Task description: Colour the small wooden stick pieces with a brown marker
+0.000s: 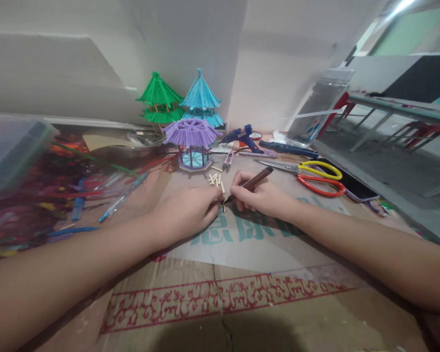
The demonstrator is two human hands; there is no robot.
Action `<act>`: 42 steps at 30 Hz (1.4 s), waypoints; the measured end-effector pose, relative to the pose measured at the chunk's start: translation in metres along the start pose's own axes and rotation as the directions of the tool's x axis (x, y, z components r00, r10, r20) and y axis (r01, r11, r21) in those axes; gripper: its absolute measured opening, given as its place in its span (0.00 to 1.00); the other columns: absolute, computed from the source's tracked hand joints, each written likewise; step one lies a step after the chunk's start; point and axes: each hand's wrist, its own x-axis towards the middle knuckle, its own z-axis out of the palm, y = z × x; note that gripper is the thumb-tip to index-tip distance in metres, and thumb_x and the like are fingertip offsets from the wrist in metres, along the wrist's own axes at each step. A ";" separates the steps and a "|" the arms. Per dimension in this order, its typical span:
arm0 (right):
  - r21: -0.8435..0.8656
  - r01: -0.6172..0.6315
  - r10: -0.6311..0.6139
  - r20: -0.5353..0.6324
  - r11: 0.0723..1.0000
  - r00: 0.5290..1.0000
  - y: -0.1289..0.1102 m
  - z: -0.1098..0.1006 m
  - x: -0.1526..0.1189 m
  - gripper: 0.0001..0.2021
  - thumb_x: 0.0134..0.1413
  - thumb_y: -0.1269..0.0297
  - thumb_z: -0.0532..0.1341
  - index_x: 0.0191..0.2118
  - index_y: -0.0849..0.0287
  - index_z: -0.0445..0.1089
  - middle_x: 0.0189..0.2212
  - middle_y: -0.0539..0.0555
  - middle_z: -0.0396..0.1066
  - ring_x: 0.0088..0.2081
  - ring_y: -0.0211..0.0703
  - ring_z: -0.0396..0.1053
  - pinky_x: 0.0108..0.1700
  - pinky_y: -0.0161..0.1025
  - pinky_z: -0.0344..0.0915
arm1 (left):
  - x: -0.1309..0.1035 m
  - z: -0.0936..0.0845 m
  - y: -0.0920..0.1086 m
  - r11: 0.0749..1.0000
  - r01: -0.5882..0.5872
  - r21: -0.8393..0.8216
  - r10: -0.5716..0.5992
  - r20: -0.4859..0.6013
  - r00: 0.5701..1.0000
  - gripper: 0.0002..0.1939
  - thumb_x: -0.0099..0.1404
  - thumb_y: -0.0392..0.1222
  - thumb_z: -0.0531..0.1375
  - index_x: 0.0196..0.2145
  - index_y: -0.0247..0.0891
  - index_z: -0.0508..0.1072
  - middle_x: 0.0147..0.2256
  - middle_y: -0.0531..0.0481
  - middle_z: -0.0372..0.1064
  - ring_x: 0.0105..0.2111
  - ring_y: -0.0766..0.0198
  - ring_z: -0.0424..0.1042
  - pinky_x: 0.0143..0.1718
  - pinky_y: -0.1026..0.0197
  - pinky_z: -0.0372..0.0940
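Observation:
My right hand [254,193] is closed around a brown marker pen [258,178], its tip pointing down to the left. The tip meets or nearly meets a short thin wooden stick [224,207], which the fingertips of my left hand [194,208] pinch. Several similar pale stick pieces [215,179] lie in a small pile just beyond my hands. Behind the pile stands a small purple pavilion [192,142] with a fuzzy roof and a light blue floor. Further back are a green tiered pavilion [159,98] and a blue one [201,98].
A blue glue gun [244,137], blue-handled pliers [288,148], scissors [300,171] and a phone [348,183] lie at the right. To the left are a pen [122,198], mixed craft scraps [18,215] and a plastic box [16,151]. A clear container [315,112] stands back right.

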 end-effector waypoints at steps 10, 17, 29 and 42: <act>0.015 0.039 -0.040 0.104 0.999 0.994 -0.003 -0.002 -0.003 0.09 0.60 0.62 0.62 0.31 0.56 0.62 0.18 0.44 0.69 0.20 0.32 0.62 0.22 0.31 0.57 | -0.001 -0.001 0.000 1.000 -0.003 0.004 0.003 -0.017 1.000 0.08 0.70 0.41 0.53 0.38 0.40 0.72 0.35 0.46 0.78 0.33 0.55 0.76 0.30 0.57 0.62; 0.001 0.040 -0.040 0.070 0.999 0.997 -0.003 -0.001 -0.003 0.08 0.60 0.61 0.62 0.32 0.56 0.63 0.18 0.44 0.69 0.20 0.33 0.62 0.22 0.31 0.56 | -0.001 0.000 -0.001 1.000 -0.003 -0.005 0.003 -0.012 1.000 0.08 0.70 0.40 0.53 0.39 0.40 0.72 0.36 0.45 0.78 0.34 0.55 0.76 0.31 0.58 0.63; 0.000 0.050 -0.050 0.115 0.999 0.992 -0.004 -0.003 -0.004 0.09 0.59 0.61 0.63 0.31 0.56 0.63 0.18 0.44 0.69 0.21 0.33 0.64 0.24 0.31 0.59 | -0.001 -0.001 0.000 1.000 -0.006 0.007 0.006 -0.008 1.000 0.09 0.70 0.41 0.53 0.38 0.40 0.72 0.34 0.46 0.77 0.32 0.56 0.75 0.30 0.58 0.62; 0.004 0.061 -0.061 0.099 0.998 0.993 -0.001 -0.003 -0.003 0.09 0.59 0.62 0.62 0.31 0.56 0.63 0.17 0.44 0.68 0.20 0.33 0.62 0.23 0.31 0.57 | 0.000 -0.001 0.000 1.000 -0.001 -0.004 0.001 0.001 1.000 0.09 0.70 0.41 0.52 0.39 0.41 0.71 0.36 0.46 0.78 0.34 0.53 0.76 0.31 0.56 0.61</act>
